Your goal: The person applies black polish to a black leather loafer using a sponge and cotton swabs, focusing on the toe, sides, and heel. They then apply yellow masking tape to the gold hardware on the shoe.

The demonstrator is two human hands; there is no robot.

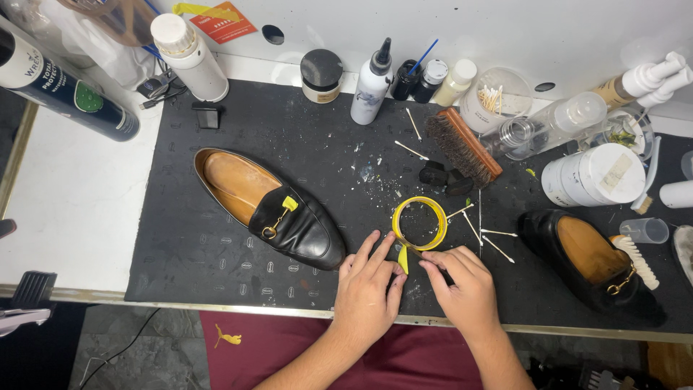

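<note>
My left hand (368, 285) and my right hand (462, 285) meet at the mat's front edge, pinching a small strip of yellow tape (403, 258) between their fingertips. The strip leads up to a roll of yellow tape (419, 222) lying flat just beyond the fingers. A black loafer (271, 206) with a tan insole lies to the left; a bit of yellow tape sits on its metal buckle. A second black loafer (595, 263) lies at the right, with a small white brush (635, 260) against it.
A dark work mat (216, 253) covers the bench. Behind stand a wooden bristle brush (462, 146), black sponges (444, 177), a white squeeze bottle (372, 83), a black-lidded jar (321, 76), white tubs (595, 173), a spray can (61, 83). Cotton swabs (487, 235) lie scattered.
</note>
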